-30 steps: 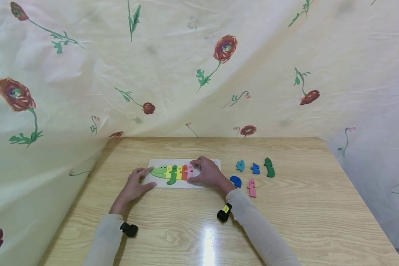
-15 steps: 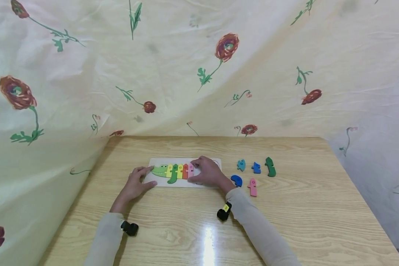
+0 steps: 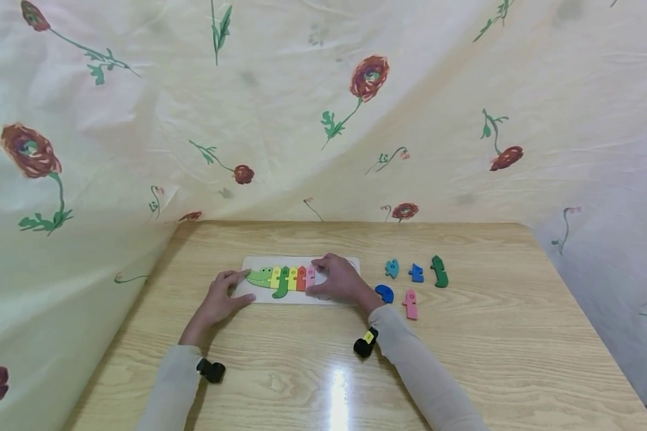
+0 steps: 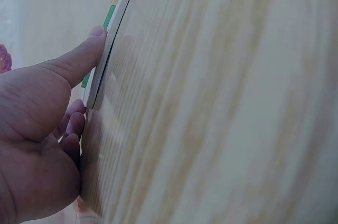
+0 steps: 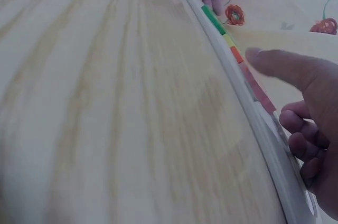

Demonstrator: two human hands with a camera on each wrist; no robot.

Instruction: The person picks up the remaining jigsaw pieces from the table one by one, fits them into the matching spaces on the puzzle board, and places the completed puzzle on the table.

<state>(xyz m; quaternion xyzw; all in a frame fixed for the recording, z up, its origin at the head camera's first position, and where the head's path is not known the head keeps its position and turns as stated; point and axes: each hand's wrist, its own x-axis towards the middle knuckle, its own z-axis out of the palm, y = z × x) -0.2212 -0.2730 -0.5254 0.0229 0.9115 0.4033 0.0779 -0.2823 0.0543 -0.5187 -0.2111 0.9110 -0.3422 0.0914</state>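
On the table lies a white puzzle board (image 3: 296,298). It carries a crocodile's green head piece (image 3: 260,278) and a row of yellow, green and orange-red body pieces, with a pink puzzle piece (image 3: 310,277) at the row's right end. My right hand (image 3: 344,280) holds this pink piece between thumb and index finger; its other fingers (image 5: 299,124) are bent low over the board. At the board's left end rests my left hand (image 3: 220,297), thumb and index finger spread apart. Its thumb (image 4: 84,57) touches the board's near side in the left wrist view.
Right of the board lie a light blue piece (image 3: 392,268), a blue piece (image 3: 416,273), a green piece (image 3: 439,272), a dark blue curved piece (image 3: 385,293) and another pink piece (image 3: 410,304). Flowered cloth (image 3: 280,120) hangs behind the wooden table (image 3: 280,371).
Both hands keep their places on the board, and the pink piece stays between the right thumb and index finger. The whole head view has shifted very slightly.
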